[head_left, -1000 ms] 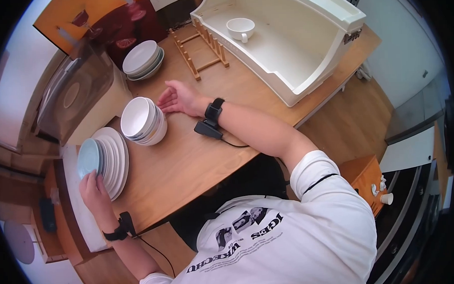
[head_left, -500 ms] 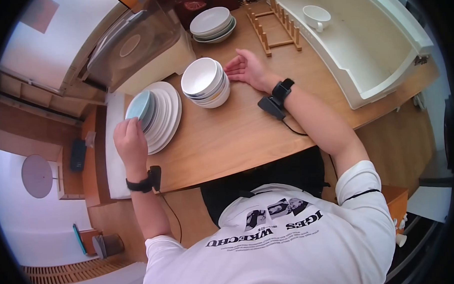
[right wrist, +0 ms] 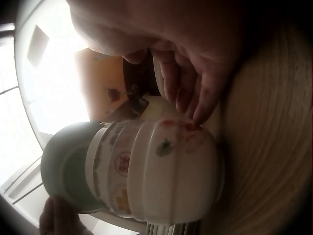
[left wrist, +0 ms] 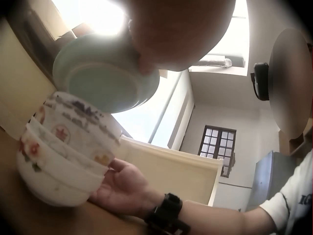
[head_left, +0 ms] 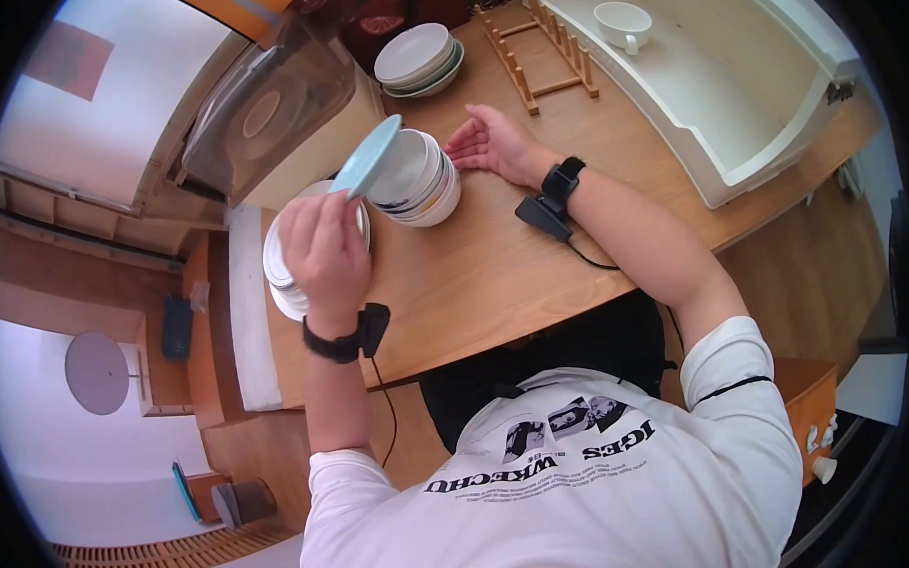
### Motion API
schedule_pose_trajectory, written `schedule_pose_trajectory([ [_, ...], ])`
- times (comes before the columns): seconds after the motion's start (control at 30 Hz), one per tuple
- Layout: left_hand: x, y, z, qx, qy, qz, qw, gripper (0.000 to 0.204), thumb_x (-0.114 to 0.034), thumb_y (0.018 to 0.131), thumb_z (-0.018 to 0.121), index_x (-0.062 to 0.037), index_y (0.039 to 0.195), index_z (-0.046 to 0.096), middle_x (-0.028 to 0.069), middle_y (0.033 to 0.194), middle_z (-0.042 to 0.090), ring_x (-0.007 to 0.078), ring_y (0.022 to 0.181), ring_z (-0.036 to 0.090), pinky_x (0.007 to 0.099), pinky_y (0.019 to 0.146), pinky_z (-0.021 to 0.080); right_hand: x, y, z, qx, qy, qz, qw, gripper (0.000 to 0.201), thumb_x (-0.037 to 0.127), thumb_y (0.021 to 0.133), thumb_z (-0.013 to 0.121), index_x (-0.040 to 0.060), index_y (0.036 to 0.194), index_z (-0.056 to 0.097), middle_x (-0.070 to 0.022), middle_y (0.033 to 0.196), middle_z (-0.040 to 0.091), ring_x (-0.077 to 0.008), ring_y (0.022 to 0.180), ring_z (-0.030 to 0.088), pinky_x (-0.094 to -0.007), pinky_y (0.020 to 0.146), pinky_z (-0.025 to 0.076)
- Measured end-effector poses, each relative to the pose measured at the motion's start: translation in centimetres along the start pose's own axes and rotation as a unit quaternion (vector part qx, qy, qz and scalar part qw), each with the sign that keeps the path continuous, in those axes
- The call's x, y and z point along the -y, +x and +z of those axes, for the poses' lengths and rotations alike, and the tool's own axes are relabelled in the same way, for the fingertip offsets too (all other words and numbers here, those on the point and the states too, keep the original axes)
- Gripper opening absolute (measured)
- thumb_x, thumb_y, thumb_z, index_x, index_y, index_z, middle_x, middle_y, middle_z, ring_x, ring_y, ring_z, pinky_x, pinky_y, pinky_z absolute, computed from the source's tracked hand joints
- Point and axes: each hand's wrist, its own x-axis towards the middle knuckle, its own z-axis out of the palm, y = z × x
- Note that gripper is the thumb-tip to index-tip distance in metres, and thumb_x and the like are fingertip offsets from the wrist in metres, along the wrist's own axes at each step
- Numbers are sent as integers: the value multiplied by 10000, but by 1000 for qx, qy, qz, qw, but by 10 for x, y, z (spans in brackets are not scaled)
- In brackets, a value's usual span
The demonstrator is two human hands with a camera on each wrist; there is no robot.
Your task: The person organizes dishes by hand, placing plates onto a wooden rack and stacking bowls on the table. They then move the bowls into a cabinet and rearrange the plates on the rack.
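Observation:
In the head view the left hand (head_left: 325, 256) pinches the edge of a light blue dish (head_left: 368, 159), held tilted at the left side of a stack of white bowls (head_left: 433, 197). The left wrist view shows the dish's underside (left wrist: 105, 73) just over the stack's top rim. Beside the stack's other side, the right hand (head_left: 498, 145) has its fingers extended, fingertips at the lowest bowls; in the right wrist view its fingers (right wrist: 205, 98) meet the flowered outer bowl (right wrist: 176, 171). White plates (head_left: 282, 275) lie stacked behind the left hand, partly hidden by it.
Behind the bowls stand another stack of dishes (head_left: 419, 57) and a wooden peg rack (head_left: 529, 69). A large cream bin (head_left: 709, 125) with a white cup (head_left: 623, 26) inside is at the right. A clear-lidded box (head_left: 268, 115) stands at the back left.
The left hand has lifted the blue dish off the plate stack and moved it right, to the bowls. The right hand has stayed beside the bowls. The head view has shifted.

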Motion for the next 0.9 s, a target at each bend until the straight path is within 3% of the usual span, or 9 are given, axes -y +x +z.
schedule_pose_trajectory([
  [0.07,-4,-1,16,-5,-11,13,1000,163,53,853,784,29,1007,733,131,943,724,338,887,674,427,792,545,-1,0,0,-2,8,-12,1000,589,453,1102,469,-91,982,661,-264,1051,712,-360,1031,721,-465,959,617],
  [0.2,-4,-12,35,-8,2,33,999,203,9,848,805,-16,1035,727,88,944,701,304,880,662,448,814,524,0,-3,1,4,3,-4,1000,574,469,1101,475,-59,1008,680,-257,1114,723,-351,1097,708,-458,1030,569],
  [0.57,-5,-26,37,17,-1,64,998,218,4,848,799,-22,1055,735,81,968,716,293,900,680,444,855,545,0,-6,2,7,-12,-14,1000,501,438,1077,558,-41,1011,691,-225,1086,738,-328,1084,721,-435,1024,576],
  [0.67,-6,-23,37,28,-33,49,998,229,18,837,808,-20,1052,741,88,986,727,299,915,686,446,861,545,0,-6,3,-1,-48,-69,996,424,410,1054,624,-2,1002,704,-167,1032,741,-267,1007,728,-386,937,592],
  [0.77,-5,-22,38,34,-46,45,997,229,28,836,798,-11,1054,737,84,985,729,296,909,688,444,852,547,5,-11,8,-27,-139,-168,975,355,390,1036,675,54,923,691,-67,901,711,-141,830,686,-288,723,553],
  [0.9,-4,-23,38,28,-53,50,997,243,54,813,777,-5,1045,736,80,986,728,285,903,691,438,836,551,27,-35,32,11,-185,-179,966,360,380,1023,711,102,807,632,24,693,597,-37,595,523,-227,506,373],
])
